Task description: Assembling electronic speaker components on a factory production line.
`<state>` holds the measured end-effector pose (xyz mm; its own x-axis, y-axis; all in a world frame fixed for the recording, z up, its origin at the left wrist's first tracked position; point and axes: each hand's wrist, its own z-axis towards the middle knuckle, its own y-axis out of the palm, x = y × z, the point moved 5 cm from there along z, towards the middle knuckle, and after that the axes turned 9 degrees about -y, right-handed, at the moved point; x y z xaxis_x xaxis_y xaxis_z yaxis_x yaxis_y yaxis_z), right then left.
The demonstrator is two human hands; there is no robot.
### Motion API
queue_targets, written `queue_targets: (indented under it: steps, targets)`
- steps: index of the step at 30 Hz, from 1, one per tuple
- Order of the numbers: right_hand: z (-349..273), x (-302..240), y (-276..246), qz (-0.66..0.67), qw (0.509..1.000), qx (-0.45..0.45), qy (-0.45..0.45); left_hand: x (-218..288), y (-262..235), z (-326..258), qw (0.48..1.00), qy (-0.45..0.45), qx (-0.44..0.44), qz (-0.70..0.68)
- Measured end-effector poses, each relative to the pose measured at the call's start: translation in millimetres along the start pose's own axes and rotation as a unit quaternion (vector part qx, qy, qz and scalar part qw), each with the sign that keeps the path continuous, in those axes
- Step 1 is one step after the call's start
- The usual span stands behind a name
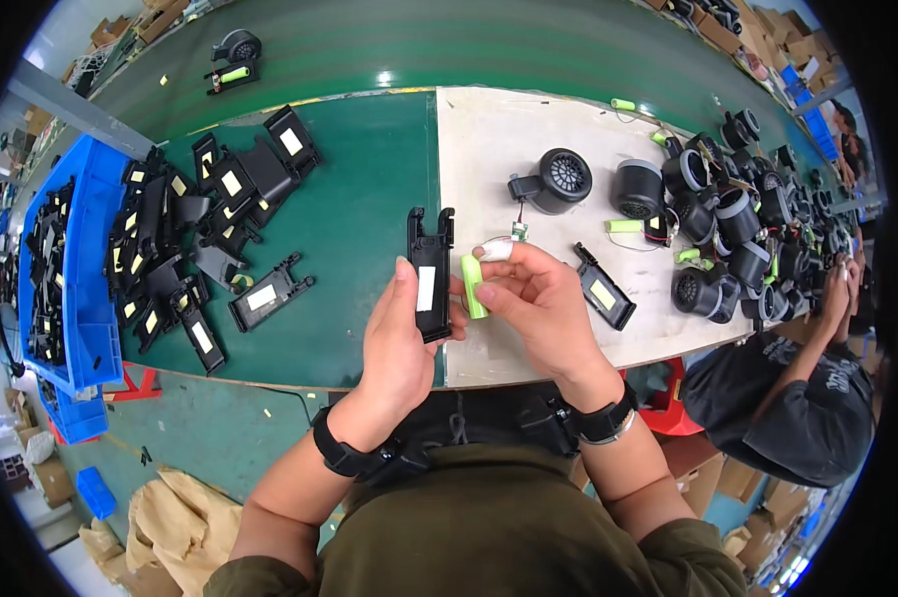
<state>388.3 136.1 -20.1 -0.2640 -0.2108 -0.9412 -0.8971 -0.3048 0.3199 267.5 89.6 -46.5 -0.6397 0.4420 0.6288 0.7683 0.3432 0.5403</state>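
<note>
Head view: my left hand (401,338) grips a black holder (431,274), my right hand (534,298) pinches a green battery (473,287) beside it. The battery isn't seated yet; many holders (185,249) wait on the surface (359,219).

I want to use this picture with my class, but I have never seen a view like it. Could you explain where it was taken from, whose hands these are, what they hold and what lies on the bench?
The picture comes from a wide fisheye camera worn on a person's head, looking down, so straight edges bend. The two forearms at the bottom are that person's own. The left hand holds an upright black plastic holder with a white strip. The right hand pinches a small green cylinder beside it. On the green bench lie more black holders by a blue bin. On the white mat sit round black fan-like parts. Another person works at the right.
</note>
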Motion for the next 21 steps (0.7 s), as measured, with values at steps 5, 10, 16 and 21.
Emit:
queue_targets:
  steps: [5,10,16,21]
  targets:
    - [-3.2,4.3,1.6,-0.072,0.997,0.028,-0.032,0.3,12.9,1.1,1.0,0.007,0.018,0.015]
    - [0.3,5.0,0.5,-0.18,0.976,0.03,-0.117,-7.0,23.0,5.8,0.999,0.003,-0.009,0.033]
    - [-5.2,-14.1,4.3,-0.425,0.864,0.007,-0.27,-16.3,23.4,9.3,0.998,-0.057,-0.036,-0.019]
    - [0.6,-50.8,-27.0,-0.433,0.87,-0.016,-0.235,5.5,15.0,13.3,0.998,0.011,-0.047,0.036]
